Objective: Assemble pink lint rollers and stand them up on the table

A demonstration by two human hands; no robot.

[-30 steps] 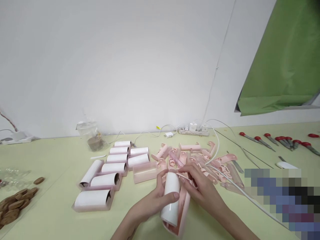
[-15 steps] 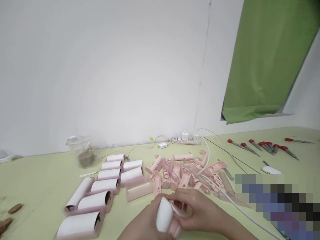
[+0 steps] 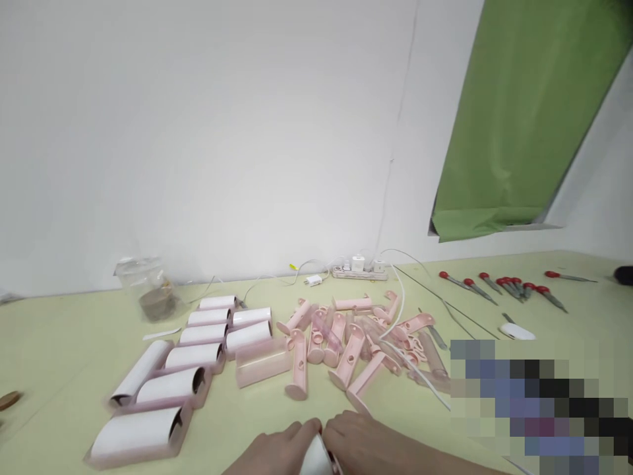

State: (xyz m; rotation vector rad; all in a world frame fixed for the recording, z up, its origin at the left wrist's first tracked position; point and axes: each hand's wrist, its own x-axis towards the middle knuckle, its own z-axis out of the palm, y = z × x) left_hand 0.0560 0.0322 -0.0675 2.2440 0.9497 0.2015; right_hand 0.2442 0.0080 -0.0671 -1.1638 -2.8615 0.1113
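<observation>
While the left hand (image 3: 274, 452) is holding a white tube (image 3: 315, 458) in its fingers, the right hand (image 3: 357, 437) is curling close against it, its exact grip hidden; pink holders (image 3: 349, 359) are lying beyond the fingers, cased tubes (image 3: 141, 432) to their left.

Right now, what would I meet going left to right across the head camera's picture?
Brown disc → nearest white roll → person's left hand → white piece between the hands → right hand → red-ended tools.

white wall (image 3: 222, 132); green sheet (image 3: 514, 125) hanging at right; pale green tabletop (image 3: 59, 369); soft light
</observation>
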